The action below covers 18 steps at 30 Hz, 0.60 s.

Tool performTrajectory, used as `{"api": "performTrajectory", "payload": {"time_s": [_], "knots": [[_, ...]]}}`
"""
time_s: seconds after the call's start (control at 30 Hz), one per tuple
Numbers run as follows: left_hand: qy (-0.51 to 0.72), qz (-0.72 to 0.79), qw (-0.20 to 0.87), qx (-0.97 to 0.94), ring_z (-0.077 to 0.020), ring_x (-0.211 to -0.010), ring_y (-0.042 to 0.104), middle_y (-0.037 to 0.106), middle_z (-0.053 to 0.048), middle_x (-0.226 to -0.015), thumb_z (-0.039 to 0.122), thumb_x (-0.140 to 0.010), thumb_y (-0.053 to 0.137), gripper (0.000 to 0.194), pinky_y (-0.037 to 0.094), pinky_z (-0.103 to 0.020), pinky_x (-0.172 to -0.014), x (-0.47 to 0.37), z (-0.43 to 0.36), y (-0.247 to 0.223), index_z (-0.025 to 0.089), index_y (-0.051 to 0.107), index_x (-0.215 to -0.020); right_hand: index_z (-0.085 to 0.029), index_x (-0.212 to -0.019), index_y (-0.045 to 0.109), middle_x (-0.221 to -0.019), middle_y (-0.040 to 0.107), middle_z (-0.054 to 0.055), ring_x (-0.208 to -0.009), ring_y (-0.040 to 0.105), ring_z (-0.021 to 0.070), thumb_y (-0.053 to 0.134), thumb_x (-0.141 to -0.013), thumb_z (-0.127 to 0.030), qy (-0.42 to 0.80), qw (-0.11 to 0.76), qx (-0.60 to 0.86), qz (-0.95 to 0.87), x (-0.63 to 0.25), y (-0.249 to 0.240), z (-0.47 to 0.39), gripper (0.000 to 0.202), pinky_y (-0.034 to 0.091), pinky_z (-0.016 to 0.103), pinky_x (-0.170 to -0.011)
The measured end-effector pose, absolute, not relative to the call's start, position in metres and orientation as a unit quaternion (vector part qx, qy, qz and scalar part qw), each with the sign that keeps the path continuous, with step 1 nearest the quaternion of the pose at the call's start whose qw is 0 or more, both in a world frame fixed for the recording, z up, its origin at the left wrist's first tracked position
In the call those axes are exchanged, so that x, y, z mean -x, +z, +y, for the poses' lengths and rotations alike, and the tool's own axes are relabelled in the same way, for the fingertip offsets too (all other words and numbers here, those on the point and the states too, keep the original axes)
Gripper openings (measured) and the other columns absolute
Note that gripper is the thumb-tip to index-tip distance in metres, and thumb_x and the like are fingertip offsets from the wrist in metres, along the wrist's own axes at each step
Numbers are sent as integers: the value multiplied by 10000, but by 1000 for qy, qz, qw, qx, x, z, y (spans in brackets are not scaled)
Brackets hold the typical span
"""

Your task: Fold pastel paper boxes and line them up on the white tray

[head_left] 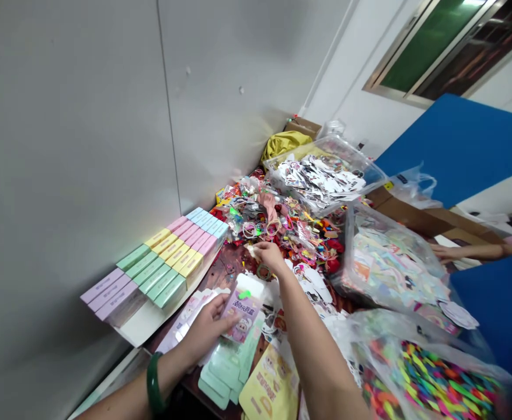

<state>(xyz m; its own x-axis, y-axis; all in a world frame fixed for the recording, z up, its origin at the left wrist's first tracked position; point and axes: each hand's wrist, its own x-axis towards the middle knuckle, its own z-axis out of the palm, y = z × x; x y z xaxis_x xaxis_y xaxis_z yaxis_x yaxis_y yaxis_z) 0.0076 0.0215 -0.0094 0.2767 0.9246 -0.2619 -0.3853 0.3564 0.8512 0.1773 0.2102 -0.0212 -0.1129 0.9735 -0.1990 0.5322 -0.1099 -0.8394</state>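
Observation:
My left hand point(214, 321) is closed round a small purple printed box point(241, 315), tilted, with its white top flap up and a bright green bit at its opening. My right hand point(270, 256) reaches past it to the near edge of a heap of small trinkets point(277, 216). Its fingers are pinched by a small pale item that I cannot make out. Below the box lie flat green cartons point(225, 370) and a yellow carton point(271, 382). More flat purple cartons point(190, 315) lie to the left of my left hand.
Rows of filled pastel boxes point(164, 262) stand in a tray along the wall. Clear bins hold white cutouts point(321, 178) and pastel paper pieces point(391, 262). A plastic bag of colourful pieces point(444, 373) sits front right. Another person's arm point(479, 252) reaches in from the right.

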Motion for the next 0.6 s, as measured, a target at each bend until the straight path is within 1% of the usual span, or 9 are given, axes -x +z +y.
{"api": "performTrajectory", "payload": {"time_s": [0.07,0.17,0.3,0.37,0.47,0.6], "knots": [[454,401,717,-346,-245,-987,632,673,-97,-1086,301,-751,696,389,495,-351,-857,-4,25,-9,155,577,-1091,-113,-825,653,-642,608,40,-527,505,122,607,-701,-354,480,278,587,-589,-195,-8,195,274,399,244,-516],[454,405,704,-367,-246,-1007,625,666,-95,-1104,301,-760,685,392,493,-352,-865,-2,28,-9,157,575,-1108,-129,-801,635,-607,568,10,-475,444,89,654,-655,-424,536,306,550,-563,-216,13,170,330,363,223,-464],[459,413,680,-396,-238,-1026,615,652,-91,-1141,300,-773,673,377,488,-345,-876,-4,29,-9,168,579,-1114,-148,-730,627,-549,495,-22,-447,337,60,714,-628,-360,634,374,463,-493,-230,33,144,251,260,192,-410],[463,413,673,-403,-235,-1017,618,654,-89,-1134,295,-772,672,377,491,-340,-868,-5,28,-6,168,581,-1115,-156,-720,633,-538,491,-21,-437,309,59,725,-633,-323,675,395,423,-458,-232,39,134,209,219,191,-392],[465,419,664,-410,-225,-977,629,664,-87,-1100,296,-772,671,372,495,-332,-849,-7,25,-3,161,581,-1107,-161,-728,648,-539,502,-20,-415,298,52,719,-647,-310,699,402,396,-439,-232,44,123,184,203,189,-381],[461,422,661,-414,-218,-963,629,662,-86,-1103,303,-775,670,386,495,-328,-844,-10,21,-1,161,567,-1119,-154,-765,661,-568,531,-14,-402,304,44,709,-642,-302,710,408,377,-433,-231,48,112,198,213,183,-369]]}}
